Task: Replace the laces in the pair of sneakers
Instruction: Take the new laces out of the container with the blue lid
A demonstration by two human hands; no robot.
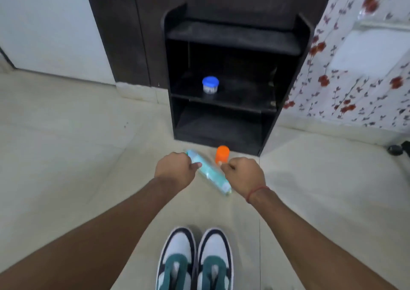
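the pale tiled floor carries everything here, and the black shelf unit is the landmark, standing upright on it against a dark wooden panel. to the right of the shelf unit hangs a white cloth with red flowers. well in front of the shelf unit, at the bottom edge of the view, the pair of sneakers stands side by side and touching, toes toward the shelf unit, white toe boxes with dark trim and green uppers; no lace can be made out on them through the blur. between the sneakers and the shelf unit both forearms reach forward. the left hand has its grip curled tight, thumb pressed to the fingers; whether it pinches anything i cannot tell. the right hand, a red thread on its wrist, is likewise curled into a fist, and what it holds, if anything, does not show. a light blue packet lies slanted on the floor just before the shelf unit, seen between the two hands. an orange cup stands beside the packet, nearer the shelf unit's foot. on the shelf unit's middle shelf sits a small jar with a blue lid.
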